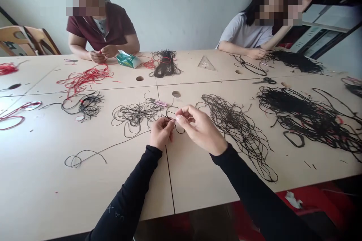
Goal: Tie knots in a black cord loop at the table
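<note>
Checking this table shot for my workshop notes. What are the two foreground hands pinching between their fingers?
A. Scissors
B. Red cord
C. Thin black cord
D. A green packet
C. The left hand and right hand pinch a thin black cord at the fingertips, while the scissors and green packet lie well away from them.

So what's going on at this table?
The person wearing the camera pinches a thin black cord between the left hand and right hand, above a light wooden table. Tangled black cord lies in heaps around them. Across the table, one co-worker's hands handle red cord; another co-worker's hand sits by more black cord.
</note>
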Tool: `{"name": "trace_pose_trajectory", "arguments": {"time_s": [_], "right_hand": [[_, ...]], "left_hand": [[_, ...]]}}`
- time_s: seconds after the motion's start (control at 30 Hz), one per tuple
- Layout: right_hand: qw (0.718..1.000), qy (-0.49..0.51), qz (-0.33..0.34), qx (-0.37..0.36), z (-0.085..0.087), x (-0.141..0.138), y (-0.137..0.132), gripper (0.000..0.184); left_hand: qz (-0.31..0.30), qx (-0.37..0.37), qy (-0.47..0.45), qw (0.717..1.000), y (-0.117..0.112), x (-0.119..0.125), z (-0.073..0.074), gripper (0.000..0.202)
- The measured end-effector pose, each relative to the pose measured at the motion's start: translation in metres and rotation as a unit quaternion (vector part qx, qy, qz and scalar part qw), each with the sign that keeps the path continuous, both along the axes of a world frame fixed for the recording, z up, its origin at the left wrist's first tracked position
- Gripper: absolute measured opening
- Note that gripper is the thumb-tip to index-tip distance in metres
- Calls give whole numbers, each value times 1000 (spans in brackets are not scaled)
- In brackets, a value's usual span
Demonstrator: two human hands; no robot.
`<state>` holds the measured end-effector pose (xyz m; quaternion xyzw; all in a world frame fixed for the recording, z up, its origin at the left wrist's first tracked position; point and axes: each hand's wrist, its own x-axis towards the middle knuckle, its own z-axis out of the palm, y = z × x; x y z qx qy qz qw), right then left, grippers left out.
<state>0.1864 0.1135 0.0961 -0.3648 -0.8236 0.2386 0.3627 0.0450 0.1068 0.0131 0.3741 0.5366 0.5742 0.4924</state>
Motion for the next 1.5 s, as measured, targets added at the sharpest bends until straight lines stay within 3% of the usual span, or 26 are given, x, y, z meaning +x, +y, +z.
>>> {"name": "trace_pose_trajectory", "arguments": {"time_s": [0.13, 0.23, 0.4, 0.53, 0.63, 0.7, 0.8, 0.97, 1.1, 1.27, 1.5], "right_hand": [[992, 7, -14, -124, -54, 0, 15, 27], [982, 26, -15, -189, -67, 2, 9, 31], [974, 53, -19, -221, -61, 11, -5, 31], [978, 60, -13, -200, -52, 13, 8, 32], [989, 40, -40, -139, -47, -7, 39, 28], [991, -60, -64, -104, -48, -30, 64, 22], [984, -113, -101, -95, -54, -64, 95, 17], [974, -165, -131, -84, -71, -86, 110, 13], [972, -167, -140, -92, -76, -85, 106, 10], [973, -135, -153, -109, -70, -73, 110, 11], [932, -114, -293, -178, -65, -25, 145, 20]], "left_hand": [[-28, 5, -12, 1000, -1, 0, 0, 34], [-49, 10, -23, 998, -4, 0, -1, 36], [-76, 5, 10, 997, -17, 3, 1, 39], [-53, -7, 37, 998, -36, 2, 1, 37], [-28, -4, 70, 997, -48, 1, -1, 35], [-22, 6, 100, 995, -52, 1, -1, 34], [-16, 10, 127, 992, -52, 2, 0, 33], [-14, 30, 143, 989, -47, 2, 1, 31], [-14, 34, 145, 989, -46, 2, 1, 29], [-17, 30, 131, 991, -45, 2, 2, 27], [-22, 32, 112, 993, -45, 2, 1, 26]]}}
